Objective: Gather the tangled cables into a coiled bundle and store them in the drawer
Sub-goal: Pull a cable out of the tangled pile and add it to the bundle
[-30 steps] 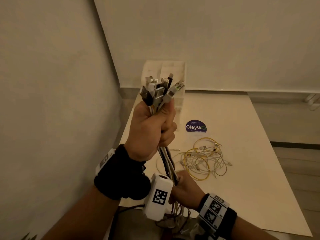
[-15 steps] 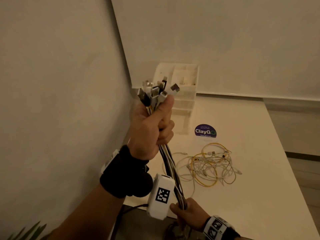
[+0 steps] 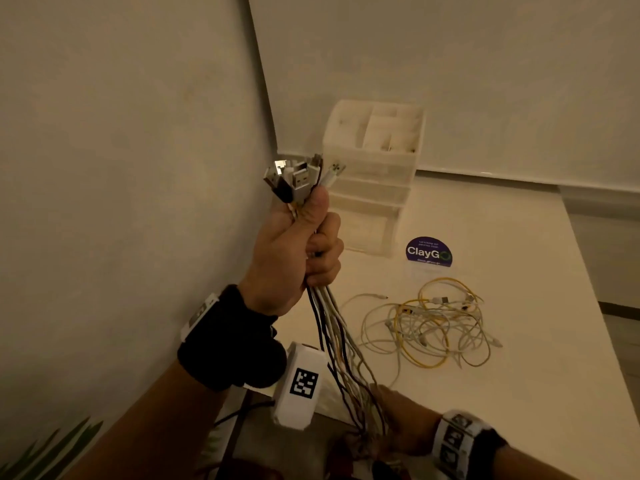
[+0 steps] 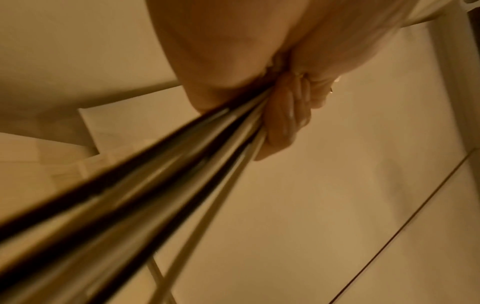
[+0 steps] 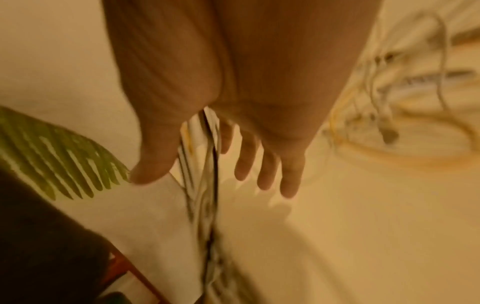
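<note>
Up top, cables point(image 3: 332, 327) through left hand point(image 3: 294, 251)

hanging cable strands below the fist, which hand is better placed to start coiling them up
Right. The left hand grips the cable bundle just under the plugs, so it is occupied as the anchor. The right hand is low on the hanging strands, fingers loose around them, probably free to loop them upward.
</note>
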